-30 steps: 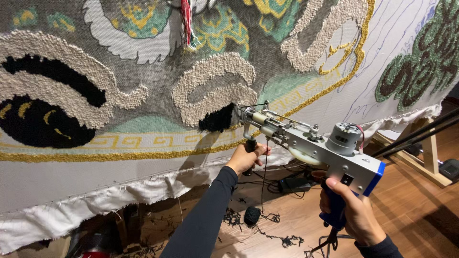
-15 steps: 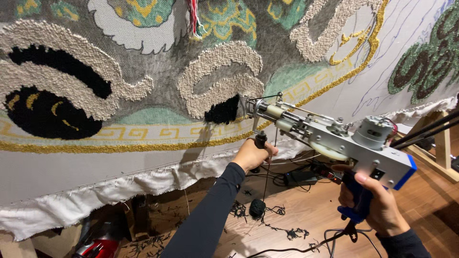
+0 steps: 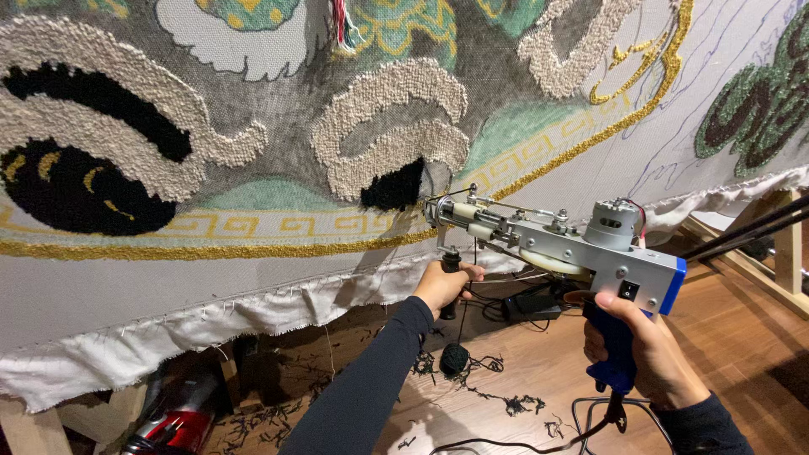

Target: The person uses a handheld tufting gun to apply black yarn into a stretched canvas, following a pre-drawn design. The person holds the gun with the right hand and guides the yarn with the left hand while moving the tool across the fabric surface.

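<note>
1. Tufted cloth (image 3: pixel 253 278) on a wooden frame fills the view from 9 to 2 o'clock. Pile patches in cream, black, grey, green; a gold border line runs across it. The loose white hem hangs along the lower edge.
2. Wooden floor (image 3: pixel 742 337) at 4 to 6 o'clock, strewn with dark yarn scraps and black cords.
3. Tufting gun (image 3: pixel 556 244) at roughly 3 o'clock of centre: grey metal body, blue handle, small motor on top. Its needle end sits at the cloth just beside the black pile patch (image 3: pixel 394 187); contact cannot be confirmed.
4. Right hand (image 3: pixel 645 350) at 4 o'clock: fingers closed around the blue rear handle.
5. Left hand (image 3: pixel 445 285) at centre, dark sleeve: fingers wrapped around the black front grip under the gun's nose.
6. Black yarn ball (image 3: pixel 455 358) on the floor at 6 o'clock, below the left hand.
</note>
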